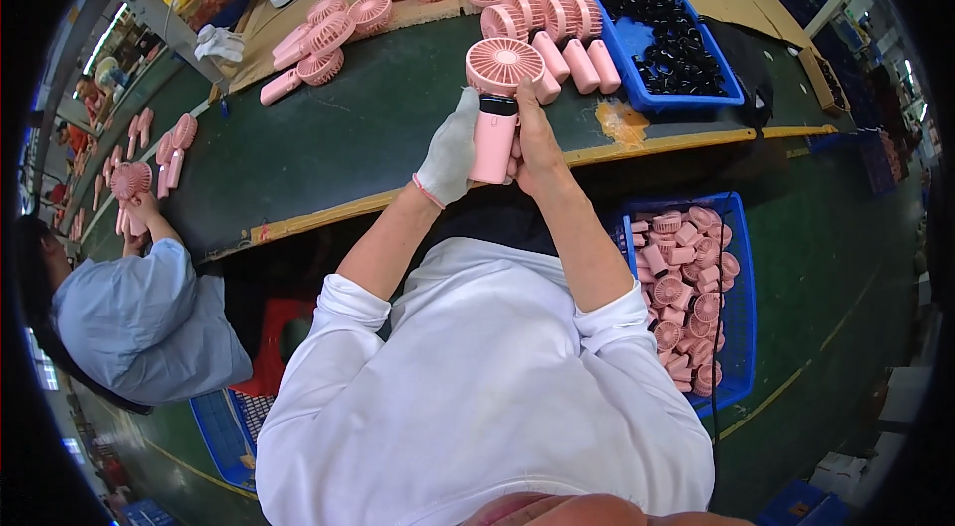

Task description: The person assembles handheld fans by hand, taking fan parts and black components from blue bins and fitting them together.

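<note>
Honestly, the pink handheld fan [491, 152] was gripped by the gloved left hand [450, 150] and bare right hand [540, 140], left of the blue tray [696, 101]; if either hold got loosened, the lined-up fans [580, 66] beside that tray might've been bumped.

We see plain pink on the handheld fan [493, 140], its grille [504, 61] patterned with radiating spokes, and black on the band [498, 106] below. The left hand [450, 148] shows a greyish-white glove with a pinkish-red cuff edge. Our shirt [517, 367] is plain white, a co-worker's shirt [149, 327] light blue. We find the tabletop [378, 118] dark green, the tray [696, 102] blue, its small parts [681, 70] glossy black.
</note>
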`<state>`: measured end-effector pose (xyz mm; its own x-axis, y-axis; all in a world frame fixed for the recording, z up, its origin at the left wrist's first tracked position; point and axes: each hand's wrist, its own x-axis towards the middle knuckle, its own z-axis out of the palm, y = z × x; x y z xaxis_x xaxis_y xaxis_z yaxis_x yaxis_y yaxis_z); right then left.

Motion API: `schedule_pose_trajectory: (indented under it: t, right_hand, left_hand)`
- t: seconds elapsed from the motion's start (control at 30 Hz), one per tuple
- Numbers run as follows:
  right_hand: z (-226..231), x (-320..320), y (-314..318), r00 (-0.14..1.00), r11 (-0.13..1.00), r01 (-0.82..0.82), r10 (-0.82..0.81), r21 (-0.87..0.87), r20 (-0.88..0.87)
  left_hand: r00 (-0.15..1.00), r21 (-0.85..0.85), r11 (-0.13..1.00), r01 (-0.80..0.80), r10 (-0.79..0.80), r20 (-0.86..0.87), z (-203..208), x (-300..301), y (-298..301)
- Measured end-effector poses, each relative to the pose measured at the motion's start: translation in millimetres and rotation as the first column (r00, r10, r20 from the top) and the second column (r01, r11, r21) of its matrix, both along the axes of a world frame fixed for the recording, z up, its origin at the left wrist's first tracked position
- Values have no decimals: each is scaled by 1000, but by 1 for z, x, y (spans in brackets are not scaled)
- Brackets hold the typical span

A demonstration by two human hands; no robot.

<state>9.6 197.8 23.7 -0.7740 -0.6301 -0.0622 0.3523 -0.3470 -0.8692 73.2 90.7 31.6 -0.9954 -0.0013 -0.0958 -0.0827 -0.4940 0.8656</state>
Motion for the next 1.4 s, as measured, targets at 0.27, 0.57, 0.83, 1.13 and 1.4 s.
schedule_pose_trajectory:
  t: [0.27, 0.57, 0.83, 1.13, 1.4]
  right_hand:
    - [12, 2, -15, 832, 975, 210, -137, 77, -538]
    - [28, -61, -16, 240, 867, 492, -46, 80, -970]
    - [16, -99, -33, 272, 464, 725, 486, 509, -831]
    - [11, -71, 5, 359, 490, 670, 443, 558, -821]
    - [-18, 10, 131, 155, 535, 817, 154, 214, -976]
  left_hand:
    - [989, 38, 992, -122, 125, -82, -10, 7, -6]
    - [880, -179, 862, -474, 459, -123, -13, -19, -20]
    - [782, -347, 701, -623, 550, -293, -13, 9, -99]
    - [587, -871, -246, -425, 658, -472, 8, 8, -189]
    - [628, -917, -399, -22, 708, -323, -23, -34, -269]
